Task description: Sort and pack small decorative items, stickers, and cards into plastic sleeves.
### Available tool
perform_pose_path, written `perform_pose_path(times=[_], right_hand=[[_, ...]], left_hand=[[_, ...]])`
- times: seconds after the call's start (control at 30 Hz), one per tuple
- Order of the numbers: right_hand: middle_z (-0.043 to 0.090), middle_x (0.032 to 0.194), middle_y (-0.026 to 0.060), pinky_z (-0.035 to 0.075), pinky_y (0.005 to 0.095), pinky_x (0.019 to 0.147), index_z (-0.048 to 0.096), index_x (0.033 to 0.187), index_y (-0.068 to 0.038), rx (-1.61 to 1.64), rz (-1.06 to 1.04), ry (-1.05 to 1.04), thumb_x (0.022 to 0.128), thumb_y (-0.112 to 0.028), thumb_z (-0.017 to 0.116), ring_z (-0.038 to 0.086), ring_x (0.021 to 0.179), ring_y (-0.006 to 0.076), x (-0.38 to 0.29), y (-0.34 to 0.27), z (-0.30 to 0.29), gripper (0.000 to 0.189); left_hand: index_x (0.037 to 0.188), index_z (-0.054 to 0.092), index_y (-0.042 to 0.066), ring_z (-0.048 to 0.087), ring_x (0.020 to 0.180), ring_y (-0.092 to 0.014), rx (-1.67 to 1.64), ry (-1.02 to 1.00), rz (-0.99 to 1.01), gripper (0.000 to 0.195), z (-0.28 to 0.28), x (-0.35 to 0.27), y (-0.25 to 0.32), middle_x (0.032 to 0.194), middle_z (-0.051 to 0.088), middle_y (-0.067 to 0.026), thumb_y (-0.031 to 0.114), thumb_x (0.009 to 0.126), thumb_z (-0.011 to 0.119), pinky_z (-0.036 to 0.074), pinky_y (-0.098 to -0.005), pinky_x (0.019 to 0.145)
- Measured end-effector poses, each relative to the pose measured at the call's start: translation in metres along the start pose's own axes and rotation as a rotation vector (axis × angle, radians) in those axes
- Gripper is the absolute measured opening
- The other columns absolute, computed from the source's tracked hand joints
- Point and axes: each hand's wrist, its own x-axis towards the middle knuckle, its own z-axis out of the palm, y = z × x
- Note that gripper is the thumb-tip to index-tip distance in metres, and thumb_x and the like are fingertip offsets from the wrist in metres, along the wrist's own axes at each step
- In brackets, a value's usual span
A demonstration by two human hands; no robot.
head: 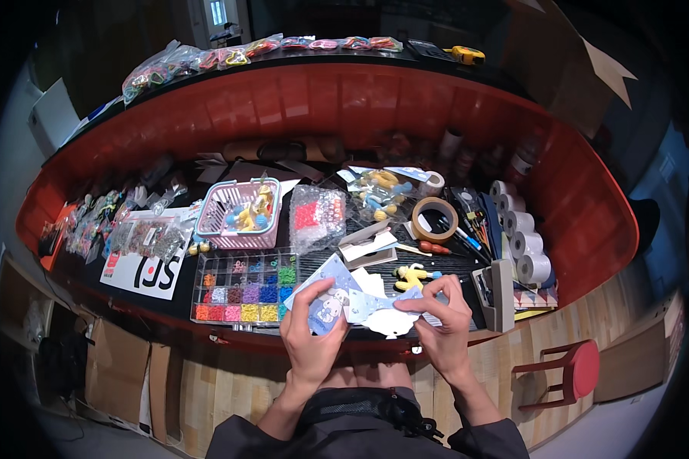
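In my left hand (311,344) is a small stack of blue cards (327,307) printed with a white cartoon figure, pinched between thumb and fingers. A light-blue printed card (373,305) is pinched by the fingertips of my right hand (446,333); its left end meets the stack's edge. Just below it shows a white shaped piece (391,324); whether it is part of that card I cannot tell. Behind my right hand a yellow crocheted doll (411,277) with a blue tip lies on the black tabletop. Pale paper slips (369,283) lie behind the cards.
A compartment box (247,290) of coloured small pieces sits left, behind it a pink basket (244,234) of crocheted dolls. Bubble wrap (317,218), a tape roll (434,219), a red-handled tool (434,248) and white paper rolls (526,244) stand farther back. A grey box (494,295) borders my right.
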Motion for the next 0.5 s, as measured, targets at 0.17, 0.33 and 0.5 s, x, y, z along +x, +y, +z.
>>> perform_pose_path(times=[0.17, 0.33, 0.5], right_hand=[[0.054, 0.085, 0.0071, 0.044, 0.0369, 0.08, 0.078, 0.1, -0.013, -0.076, -0.074, -0.04, 0.065, 0.005, 0.074, 0.052, 0.085, 0.0263, 0.006, -0.01, -0.005, 0.04], [0.069, 0.086, 0.0068, 0.048, 0.0332, 0.074, 0.075, 0.101, -0.005, 0.098, -0.129, -0.324, 0.078, 0.0, 0.072, 0.065, 0.079, 0.0229, 0.02, 0.0, -0.002, 0.023], [0.07, 0.077, 0.0063, 0.048, 0.0239, 0.054, 0.069, 0.091, 0.004, 0.285, 0.184, -0.356, 0.09, -0.007, 0.072, 0.063, 0.059, 0.0096, 0.051, 0.016, 0.019, 0.011]], left_hand=[[0.099, 0.073, 0.005, 0.068, 0.084, -0.03, 0.067, -0.138, 0.268, 0.033, -0.017, -0.001, -0.009, 0.097, 0.068, -0.0143, -0.007, 0.069, 0.078, 0.053, -0.034, 0.067], [0.091, 0.073, 0.002, 0.068, 0.073, -0.029, 0.036, -0.239, 0.281, 0.022, -0.032, -0.004, -0.018, 0.085, 0.068, -0.0132, -0.005, 0.07, 0.077, 0.053, -0.0342, 0.063], [0.092, 0.072, 0.0, 0.068, 0.073, -0.025, -0.038, -0.178, 0.075, 0.011, -0.034, -0.001, -0.018, 0.087, 0.069, -0.014, -0.003, 0.082, 0.072, 0.052, -0.0314, 0.065]])
